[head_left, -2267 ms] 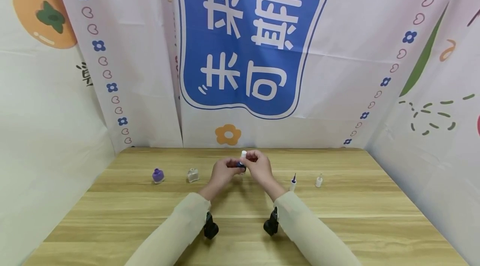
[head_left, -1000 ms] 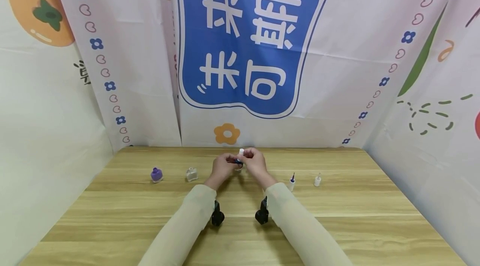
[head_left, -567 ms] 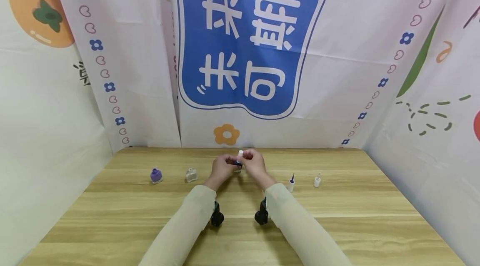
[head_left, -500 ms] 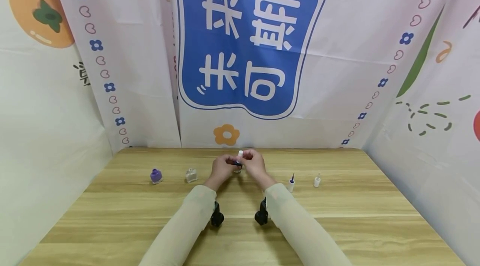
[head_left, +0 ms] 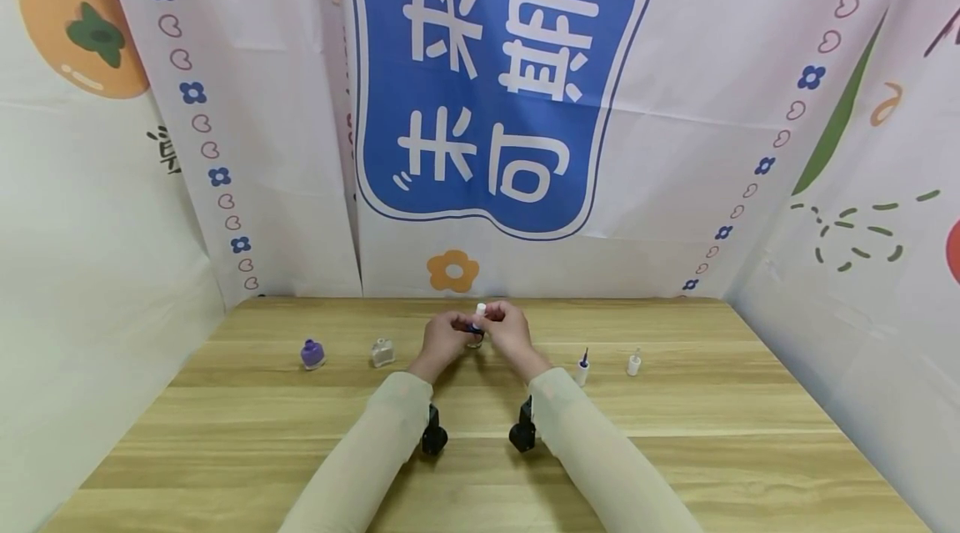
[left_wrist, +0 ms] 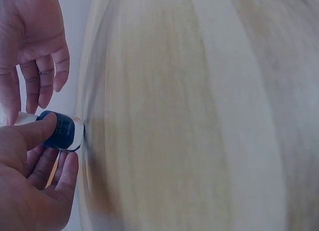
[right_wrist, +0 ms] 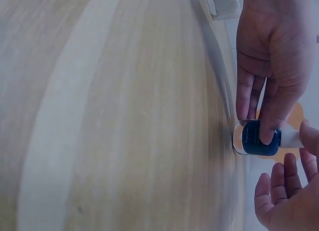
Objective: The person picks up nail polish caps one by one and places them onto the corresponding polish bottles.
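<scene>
At the back middle of the table, both hands meet at a dark blue nail polish bottle (right_wrist: 256,140) with a clear base. My left hand (head_left: 444,339) pinches the bottle's body between thumb and fingers. The thumb and forefinger of my right hand (head_left: 510,329) grip its white cap (head_left: 481,309). The cap sits at the bottle's neck, and the base is close over the wood in both wrist views. To the left stand an uncapped purple nail polish bottle (head_left: 312,354) and an uncapped clear nail polish bottle (head_left: 383,352).
Right of the hands, a white cap with a purple brush (head_left: 583,366) stands brush up on the wooden table (head_left: 480,483). Farther right is another white cap with a pale brush (head_left: 634,364). A printed cloth (head_left: 637,266) hangs behind the table's back edge.
Since the earliest frame, both hands have shifted slightly left with the blue bottle, and the forearms have drawn closer together. Over the last half second the hands hardly move.
</scene>
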Demonstrator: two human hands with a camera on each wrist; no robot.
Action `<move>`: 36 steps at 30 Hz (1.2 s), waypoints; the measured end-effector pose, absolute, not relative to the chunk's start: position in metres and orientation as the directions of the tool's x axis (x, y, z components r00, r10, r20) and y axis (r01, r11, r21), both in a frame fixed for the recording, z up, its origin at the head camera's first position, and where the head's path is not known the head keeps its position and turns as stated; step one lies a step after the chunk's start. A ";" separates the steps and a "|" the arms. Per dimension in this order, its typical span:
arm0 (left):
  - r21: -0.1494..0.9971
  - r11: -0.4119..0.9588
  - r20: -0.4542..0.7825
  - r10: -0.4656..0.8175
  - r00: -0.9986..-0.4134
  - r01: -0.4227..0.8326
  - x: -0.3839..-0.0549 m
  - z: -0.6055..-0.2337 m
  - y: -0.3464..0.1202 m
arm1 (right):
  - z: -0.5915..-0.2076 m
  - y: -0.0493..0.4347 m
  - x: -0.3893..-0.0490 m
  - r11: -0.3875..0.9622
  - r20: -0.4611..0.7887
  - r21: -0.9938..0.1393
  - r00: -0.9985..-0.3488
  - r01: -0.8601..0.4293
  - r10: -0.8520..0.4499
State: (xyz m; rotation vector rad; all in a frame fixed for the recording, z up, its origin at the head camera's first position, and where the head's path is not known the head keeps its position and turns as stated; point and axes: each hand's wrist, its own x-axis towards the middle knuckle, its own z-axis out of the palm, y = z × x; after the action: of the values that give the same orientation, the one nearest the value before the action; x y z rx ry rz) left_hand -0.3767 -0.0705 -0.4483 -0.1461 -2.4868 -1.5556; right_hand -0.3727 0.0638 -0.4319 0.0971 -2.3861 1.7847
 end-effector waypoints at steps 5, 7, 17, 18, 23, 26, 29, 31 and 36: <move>0.881 0.437 0.217 -0.029 -0.976 0.182 -0.377 -0.448 -0.071 | -0.432 0.063 -0.373 0.281 0.181 -0.946 -0.982 -0.162 0.045; 0.883 0.433 0.217 -0.029 -0.976 0.183 -0.377 -0.448 -0.071 | -0.432 0.063 -0.373 0.282 0.187 -0.945 -0.981 -0.167 0.047; 0.888 0.424 0.207 -0.022 -0.978 0.178 -0.375 -0.449 -0.073 | -0.433 0.060 -0.373 0.273 0.183 -0.947 -0.983 -0.168 0.029; 0.887 0.425 0.209 -0.021 -0.978 0.180 -0.376 -0.449 -0.073 | -0.433 0.060 -0.373 0.274 0.183 -0.947 -0.983 -0.169 0.027; 0.882 0.432 0.217 -0.019 -0.976 0.188 -0.377 -0.450 -0.073 | -0.433 0.059 -0.372 0.276 0.179 -0.946 -0.984 -0.167 0.019; 0.882 0.432 0.220 -0.021 -0.975 0.190 -0.377 -0.450 -0.073 | -0.433 0.059 -0.372 0.279 0.181 -0.945 -0.983 -0.171 0.010; 0.875 0.438 0.234 -0.013 -0.972 0.205 -0.376 -0.450 -0.072 | -0.433 0.059 -0.372 0.285 0.183 -0.942 -0.983 -0.174 0.006; 0.876 0.437 0.234 -0.015 -0.972 0.204 -0.376 -0.450 -0.073 | -0.433 0.059 -0.372 0.288 0.186 -0.941 -0.983 -0.177 0.004; 0.880 0.430 0.229 -0.018 -0.973 0.199 -0.376 -0.449 -0.072 | -0.433 0.059 -0.372 0.288 0.182 -0.942 -0.983 -0.175 -0.003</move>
State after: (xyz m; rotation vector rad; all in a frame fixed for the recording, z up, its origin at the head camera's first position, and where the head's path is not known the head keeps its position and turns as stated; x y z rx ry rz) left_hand -0.3755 -0.0722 -0.4491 -0.1588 -2.4782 -1.5675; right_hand -0.3716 0.0593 -0.4333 0.1676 -2.4006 1.7851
